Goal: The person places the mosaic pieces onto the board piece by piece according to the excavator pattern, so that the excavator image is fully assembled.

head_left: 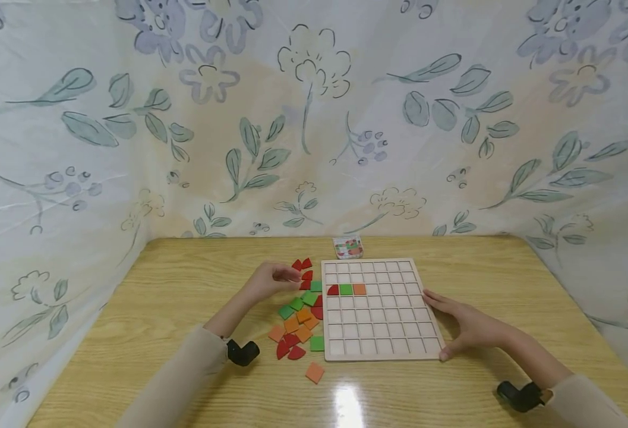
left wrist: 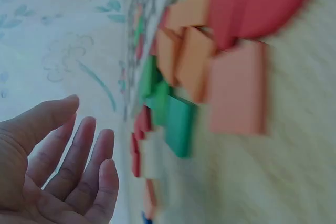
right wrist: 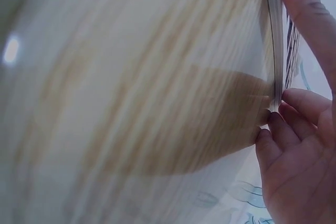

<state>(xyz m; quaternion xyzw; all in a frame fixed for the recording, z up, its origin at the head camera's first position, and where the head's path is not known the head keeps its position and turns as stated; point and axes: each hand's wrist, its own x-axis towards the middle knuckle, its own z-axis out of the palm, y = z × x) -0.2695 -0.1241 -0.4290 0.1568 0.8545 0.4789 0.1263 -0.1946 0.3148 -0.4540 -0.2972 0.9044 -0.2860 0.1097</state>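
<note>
A floral cloth [head_left: 314, 131] hangs behind the wood-grain bench [head_left: 185, 279]. On it lies the pale grid board [head_left: 394, 300], probably light and stiff, apt to slide on the glossy top and best held by its rim. The person's right hand [head_left: 466, 324] rests spread along the right rim, its grip unclenched, thumb at the near corner. The left hand [head_left: 271, 281] hovers left of the board, its grip released and seemingly empty, though the wrist view is blurred. A small printed packet [head_left: 348, 246] sits just behind the board. Loose square tiles [head_left: 291, 324] crowd the left side, some overlapping, which may hinder pinching their thin edges; they look light and rigid. Red quarter-round tiles [head_left: 307, 275] lie beside the left fingertips.
</note>
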